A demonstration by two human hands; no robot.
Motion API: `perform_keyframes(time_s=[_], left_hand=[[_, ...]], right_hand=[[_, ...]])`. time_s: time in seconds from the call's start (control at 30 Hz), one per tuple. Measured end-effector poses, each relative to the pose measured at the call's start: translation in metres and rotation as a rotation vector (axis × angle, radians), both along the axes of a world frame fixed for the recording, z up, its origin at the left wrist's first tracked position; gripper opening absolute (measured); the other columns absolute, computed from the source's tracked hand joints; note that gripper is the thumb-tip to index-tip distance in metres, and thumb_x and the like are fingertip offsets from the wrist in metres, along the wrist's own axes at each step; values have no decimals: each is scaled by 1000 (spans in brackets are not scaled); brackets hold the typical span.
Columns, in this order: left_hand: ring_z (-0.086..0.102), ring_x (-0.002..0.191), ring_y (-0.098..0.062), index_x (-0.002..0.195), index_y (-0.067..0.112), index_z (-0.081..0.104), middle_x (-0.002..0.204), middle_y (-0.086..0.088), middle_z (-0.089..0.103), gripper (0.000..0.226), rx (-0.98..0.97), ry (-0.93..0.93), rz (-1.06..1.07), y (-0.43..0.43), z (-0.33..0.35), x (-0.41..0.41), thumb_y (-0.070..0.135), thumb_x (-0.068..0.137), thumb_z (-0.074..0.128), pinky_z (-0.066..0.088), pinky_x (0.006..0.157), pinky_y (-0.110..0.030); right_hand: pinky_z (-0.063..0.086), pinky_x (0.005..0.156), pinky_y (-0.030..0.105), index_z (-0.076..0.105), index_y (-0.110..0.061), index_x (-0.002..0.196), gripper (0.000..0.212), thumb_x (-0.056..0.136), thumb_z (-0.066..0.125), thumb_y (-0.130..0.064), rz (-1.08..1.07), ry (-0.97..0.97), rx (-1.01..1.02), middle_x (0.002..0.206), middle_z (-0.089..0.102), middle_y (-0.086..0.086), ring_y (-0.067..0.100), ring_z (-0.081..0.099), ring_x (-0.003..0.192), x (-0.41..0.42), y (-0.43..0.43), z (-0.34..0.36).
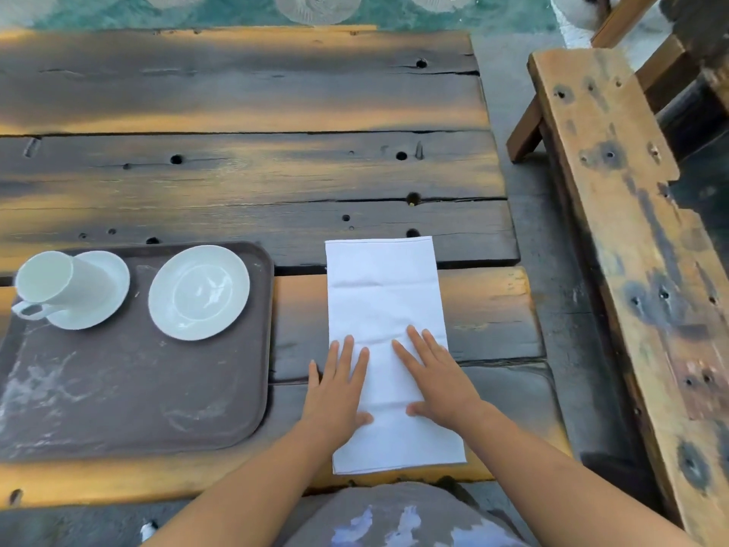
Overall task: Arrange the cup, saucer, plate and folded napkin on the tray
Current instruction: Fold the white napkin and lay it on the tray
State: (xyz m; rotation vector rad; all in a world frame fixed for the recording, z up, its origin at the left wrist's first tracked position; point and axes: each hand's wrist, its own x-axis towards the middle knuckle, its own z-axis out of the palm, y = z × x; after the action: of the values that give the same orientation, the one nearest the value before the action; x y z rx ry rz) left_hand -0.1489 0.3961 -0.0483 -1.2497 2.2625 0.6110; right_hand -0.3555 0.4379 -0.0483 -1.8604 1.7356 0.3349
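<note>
A weathered wooden table (pixel 244 171) is seen from above, with a brown tray (pixel 130 396) lying at the 9 o'clock side of the view. At the 10 o'clock corner of the tray, a white cup (pixel 59 280) is set on a white saucer (pixel 104 305); the cup's handle is turned toward 7 o'clock. A white plate (pixel 199 292) is placed on the tray just beside the saucer, at its 3 o'clock side, with a narrow gap between the two. The near half of the tray is bare and marked with pale smears. A white napkin (pixel 384 294) is laid on the table at the 3 o'clock side of the tray, apart from it, folded into a long strip whose long axis runs from 6 to 12 o'clock; crease lines are visible across it. Both hands are pressed flat on the near part of the napkin, palms down, fingers extended and slightly spread, nothing being gripped. The left hand (pixel 337 388) is placed over the napkin's 9 o'clock edge, and the right hand (pixel 436 379) over its 3 o'clock edge, with a strip of cloth exposed between them. A wooden bench (pixel 615 230) is seen at 3 o'clock, well apart from the table.
</note>
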Motion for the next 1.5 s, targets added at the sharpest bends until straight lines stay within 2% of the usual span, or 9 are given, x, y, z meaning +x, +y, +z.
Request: perform_keyframes(time_s=[0.2, 0.57, 0.73, 0.83, 0.93, 1.0, 1.07, 1.23, 1.5], left_hand=[[-31, 148, -29, 154, 26, -21, 151, -2, -46, 111, 4, -25, 6, 10, 0, -12, 57, 87, 62, 7, 116, -69], [-28, 149, -30, 154, 25, -20, 159, -6, -37, 111, -27, -51, -27, 4, -2, -9, 61, 86, 60, 0, 112, -73], [-14, 153, -29, 157, 26, -10, 165, 0, -22, 99, -66, 4, 128, 7, 11, -1, 55, 92, 57, 4, 115, -69], [19, 149, -29, 156, 23, 16, 163, -2, 17, 85, -50, 203, 379, 22, 17, 18, 47, 90, 64, 27, 117, -52], [46, 128, -23, 145, 18, 40, 139, -3, 48, 68, 48, 317, 644, 41, 18, 38, 39, 88, 70, 42, 105, -37], [54, 113, -19, 138, 16, 48, 125, -1, 54, 60, 83, 311, 749, 53, 16, 47, 35, 87, 72, 46, 95, -32], [53, 98, -14, 129, 15, 57, 111, 4, 53, 48, 92, 311, 774, 64, 12, 51, 32, 87, 73, 46, 88, -29], [54, 87, -15, 93, 21, 61, 91, 6, 55, 15, 71, 312, 801, 81, 9, 46, 28, 86, 73, 42, 76, -29], [55, 88, -23, 77, 15, 55, 89, -2, 60, 18, -40, 111, 741, 79, 12, 27, 26, 86, 66, 45, 74, -37]], right_hand=[[-1, 125, 42, -12, -30, 159, 115, 84, 74, -47, -19, -60, -8, 164, -31, 0, 25, -24, 152, -15, 14, -3], [1, 126, 44, -9, -28, 159, 108, 88, 70, -46, -10, -41, -3, 164, -30, 2, 28, -22, 153, -12, 8, 2], [21, 124, 42, 9, -25, 160, 86, 95, 61, -44, -205, -136, -117, 167, -18, 1, 26, -7, 155, -24, 25, 18], [45, 109, 38, 20, -22, 158, 76, 96, 60, -42, -335, -185, -55, 166, 9, 2, 24, 29, 148, -35, 47, 24], [55, 84, 36, 37, -23, 147, 60, 95, 62, -40, -533, -231, -4, 131, 54, -3, 17, 61, 108, -43, 65, 27], [50, 69, 31, 43, -21, 139, 53, 94, 65, -37, -650, -243, 31, 100, 61, -10, 13, 62, 88, -43, 77, 27], [43, 61, 27, 49, -19, 134, 47, 94, 65, -36, -733, -230, 53, 86, 63, -13, 8, 59, 78, -41, 89, 23], [51, 64, 31, 59, -24, 94, 13, 92, 66, -36, -809, -213, 96, 73, 65, -9, 5, 59, 71, -28, 110, 16], [42, 62, 34, 54, -17, 76, 21, 89, 68, -27, -902, -203, 106, 71, 61, -5, 18, 58, 72, -13, 104, 15]])
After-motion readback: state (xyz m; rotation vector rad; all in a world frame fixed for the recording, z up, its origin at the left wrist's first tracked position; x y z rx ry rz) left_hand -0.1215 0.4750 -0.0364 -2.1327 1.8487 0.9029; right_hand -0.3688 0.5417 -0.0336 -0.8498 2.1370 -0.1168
